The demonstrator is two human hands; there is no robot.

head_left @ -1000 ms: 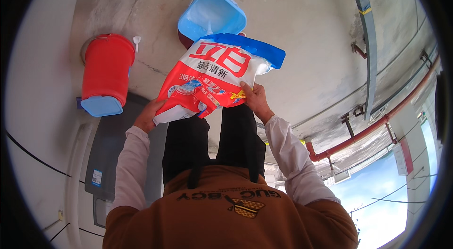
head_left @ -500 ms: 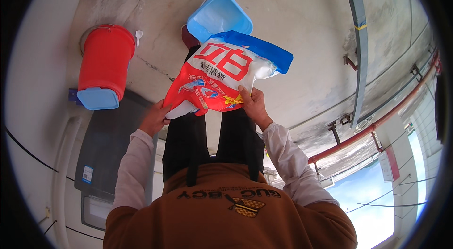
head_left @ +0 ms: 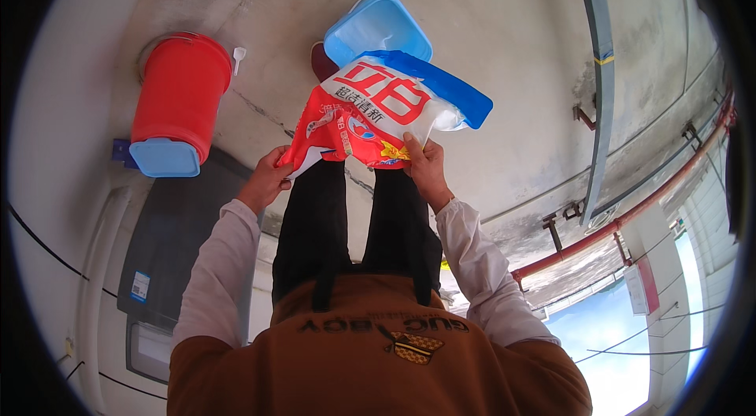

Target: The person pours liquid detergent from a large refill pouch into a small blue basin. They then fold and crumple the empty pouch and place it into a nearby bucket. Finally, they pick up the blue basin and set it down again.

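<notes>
Between my hands is a large, crumpled laundry detergent bag [head_left: 386, 97], red and white with a blue end. My left hand [head_left: 266, 177] pinches its lower left corner. Fingers of my right hand [head_left: 425, 168] grip the lower right edge, the thumb lying on the printed side. The blue end points away from me and hangs over the near side of a light blue plastic basin [head_left: 386, 26] on the ground. Whether anything is inside the bag is hidden.
At the left a red bucket [head_left: 177, 93] stands with a light blue lid or container [head_left: 165, 158] against its near side. A small white scoop [head_left: 239, 59] lies beside the bucket. A dark grey appliance [head_left: 177, 243] is nearer me. A grey metal post [head_left: 602, 85] rises at the right.
My left hand has lifted slightly, away from me, with its corner of the bag. The bag's near part has creased and folded more. The right hand keeps its hold.
</notes>
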